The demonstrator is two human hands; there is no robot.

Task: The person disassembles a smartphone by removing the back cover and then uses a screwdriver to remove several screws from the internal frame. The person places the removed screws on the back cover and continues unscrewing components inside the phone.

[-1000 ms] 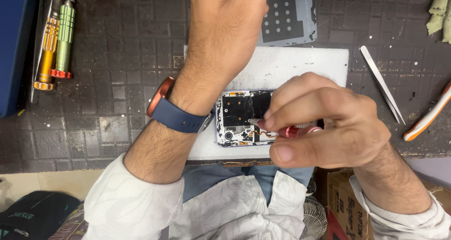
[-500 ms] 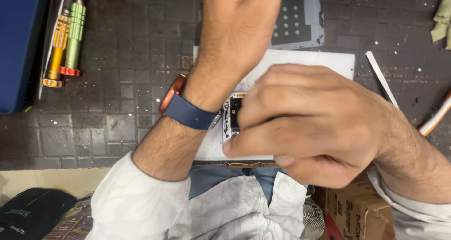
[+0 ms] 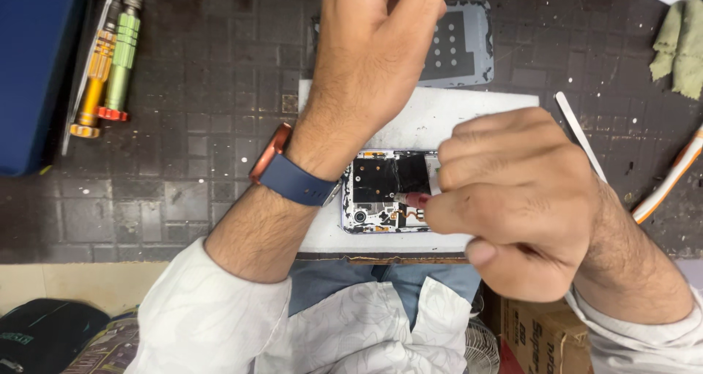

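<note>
An opened phone (image 3: 384, 191) with its back removed lies on a white pad (image 3: 454, 117) at the near edge of the dark work mat. My right hand (image 3: 520, 198) is closed around a small red-handled tool (image 3: 414, 200) whose tip rests on the phone's exposed boards. My left hand (image 3: 373, 52), with a blue-strapped watch (image 3: 289, 172) on the wrist, reaches over the pad toward the far side. Its fingers run out of the top of the picture, so what they touch is hidden.
The phone's grey back cover (image 3: 461, 48) lies beyond the pad. Two screwdrivers, orange (image 3: 91, 88) and green (image 3: 117, 66), lie at far left beside a blue box (image 3: 33, 73). White tweezers (image 3: 578, 132), an orange-handled tool (image 3: 670, 180) and a green cloth (image 3: 681, 44) sit at right.
My right hand, which covered the phone half a second ago, has shifted right and uncovered the boards, with the red tool's tip back on them. The left hand has stayed over the pad.
</note>
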